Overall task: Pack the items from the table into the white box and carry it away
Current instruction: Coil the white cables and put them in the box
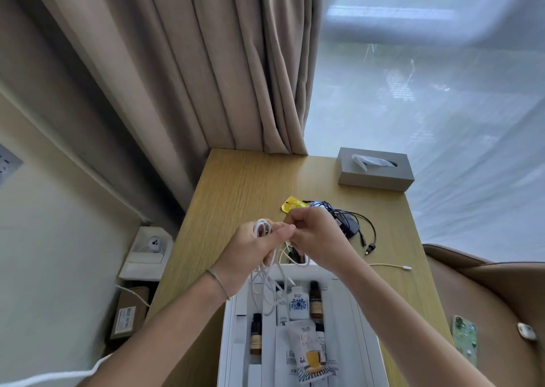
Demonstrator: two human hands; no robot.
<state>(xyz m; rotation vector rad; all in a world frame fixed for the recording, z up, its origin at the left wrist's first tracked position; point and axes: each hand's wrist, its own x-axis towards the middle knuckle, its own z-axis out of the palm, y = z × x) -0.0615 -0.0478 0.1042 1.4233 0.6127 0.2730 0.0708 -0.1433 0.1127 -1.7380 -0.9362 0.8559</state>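
Both hands — left hand (250,246), right hand (312,236) — pinched a looped thin white cable (267,280) at mid-frame, above the open white cardboard box (351,307).

The far left part of the light wooden table (236,186) is bare; on the right stand a grey rectangular tissue box (376,177) and tangled black cables (351,224).
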